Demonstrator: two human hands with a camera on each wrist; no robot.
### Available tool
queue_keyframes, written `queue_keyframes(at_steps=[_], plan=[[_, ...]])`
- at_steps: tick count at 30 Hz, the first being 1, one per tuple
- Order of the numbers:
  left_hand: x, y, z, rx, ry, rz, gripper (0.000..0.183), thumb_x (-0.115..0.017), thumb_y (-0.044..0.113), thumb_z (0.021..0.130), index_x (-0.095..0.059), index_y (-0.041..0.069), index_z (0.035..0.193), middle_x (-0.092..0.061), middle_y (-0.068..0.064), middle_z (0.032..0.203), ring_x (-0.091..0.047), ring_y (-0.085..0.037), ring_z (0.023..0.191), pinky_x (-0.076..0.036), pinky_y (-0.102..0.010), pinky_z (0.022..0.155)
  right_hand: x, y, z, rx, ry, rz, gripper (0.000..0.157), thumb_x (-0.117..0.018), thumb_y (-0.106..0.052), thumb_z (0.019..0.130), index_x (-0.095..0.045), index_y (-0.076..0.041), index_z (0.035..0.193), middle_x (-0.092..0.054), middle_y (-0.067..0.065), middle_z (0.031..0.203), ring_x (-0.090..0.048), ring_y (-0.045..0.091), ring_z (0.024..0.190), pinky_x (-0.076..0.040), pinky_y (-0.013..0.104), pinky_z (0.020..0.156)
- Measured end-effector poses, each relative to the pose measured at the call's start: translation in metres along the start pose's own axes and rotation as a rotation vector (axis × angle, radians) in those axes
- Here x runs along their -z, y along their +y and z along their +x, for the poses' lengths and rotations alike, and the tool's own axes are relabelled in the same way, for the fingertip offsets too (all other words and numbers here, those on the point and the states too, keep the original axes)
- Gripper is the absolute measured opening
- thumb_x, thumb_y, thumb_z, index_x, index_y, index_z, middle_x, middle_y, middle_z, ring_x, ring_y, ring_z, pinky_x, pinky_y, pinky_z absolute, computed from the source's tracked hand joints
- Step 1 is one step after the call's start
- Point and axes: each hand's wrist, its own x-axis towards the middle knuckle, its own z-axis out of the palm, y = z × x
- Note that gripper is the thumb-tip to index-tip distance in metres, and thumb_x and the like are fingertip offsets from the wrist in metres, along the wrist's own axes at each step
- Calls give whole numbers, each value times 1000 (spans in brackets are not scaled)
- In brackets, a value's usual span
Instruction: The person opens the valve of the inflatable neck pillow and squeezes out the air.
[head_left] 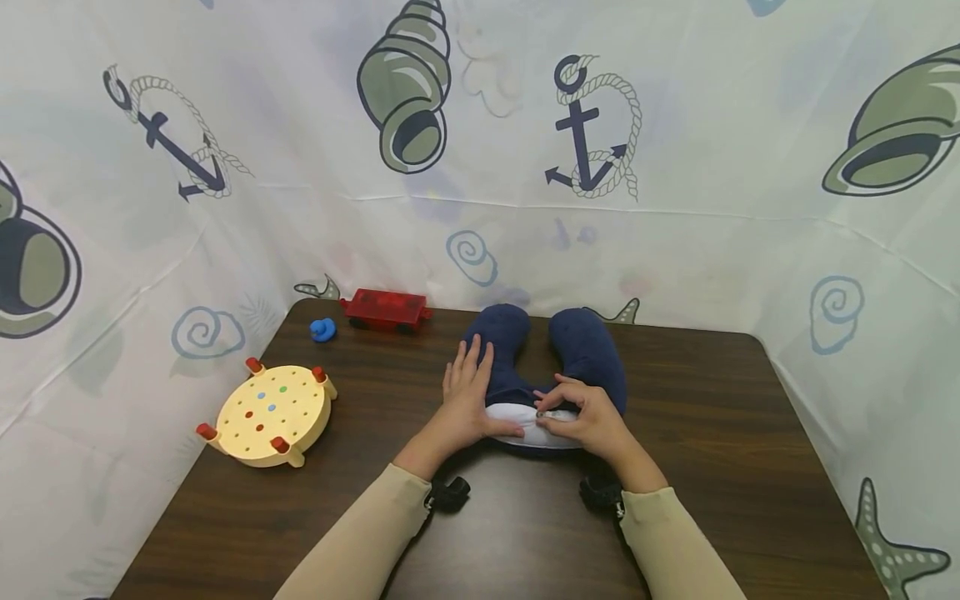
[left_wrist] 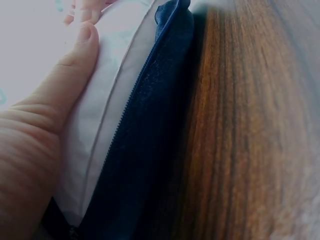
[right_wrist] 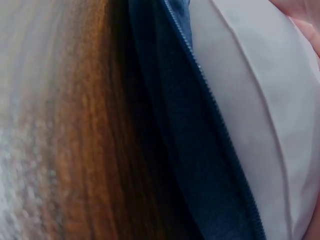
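Observation:
A navy U-shaped neck pillow (head_left: 588, 350) lies on the table, its curved end toward me. The cover's zipper (left_wrist: 131, 95) is open along that end, and a white inner pillow (head_left: 517, 414) with a stitched seam bulges through the gap. My left hand (head_left: 467, 398) rests on the left side, fingers spread over the navy cover and thumb lying on the white fabric. With thumb and forefinger, my right hand (head_left: 588, 417) pinches at the white inner pillow near its middle. A tiny dark spot shows at those fingertips, too small to identify.
On the left of the brown table (head_left: 712, 467), a round yellow piece with red-tipped legs (head_left: 273, 414) lies legs outward. Behind it are a small blue knob-like piece (head_left: 322, 330) and a red toy wagon (head_left: 386, 309). A printed curtain (head_left: 510, 150) surrounds the table's back and sides.

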Motion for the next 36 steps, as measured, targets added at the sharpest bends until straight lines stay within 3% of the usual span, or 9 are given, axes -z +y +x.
queue_keyframes(at_steps=[5,8,17,25,30,36], plan=[[0,-1,0,-18,-3,-16,154,-98,67,67,-4,14,177,15,-10,185,19,-35,170,5,-72,132,-1,0,0,-2,8,6,23,-95,-11,84,-84,-26,97,-85,-8,101,-58,47,146,-36,53,130],[0,-2,1,-23,-4,-24,155,-98,67,68,-3,13,177,16,-10,185,22,-35,170,7,-73,131,0,2,-1,2,16,29,22,-95,-11,84,-85,-25,98,-85,-6,101,-55,49,148,-35,55,129],[0,-1,2,-11,-16,-40,156,-99,65,68,1,13,176,22,-11,183,27,-34,168,8,-69,133,0,5,2,-8,20,111,19,-94,-9,85,-85,-19,99,-86,1,103,-72,38,130,-31,34,133],[0,-2,0,-33,-1,-21,149,-97,67,69,-9,14,177,8,-5,186,13,-34,172,-1,-73,132,-2,8,-5,-35,45,98,19,-94,-12,85,-85,-22,97,-86,-3,102,-54,47,150,-33,42,132],[-1,-3,1,-34,3,-23,147,-97,67,69,-11,18,177,7,-3,186,12,-35,172,-1,-74,131,-2,8,-5,-36,44,115,17,-94,-11,86,-85,-20,98,-86,-1,103,-53,47,150,-32,44,132],[-2,-5,1,-41,8,-33,147,-99,65,68,-11,21,177,6,-3,186,12,-35,172,-1,-74,131,-3,7,0,-24,29,132,16,-93,-11,87,-85,-19,98,-86,0,102,-72,35,131,-30,25,131]])
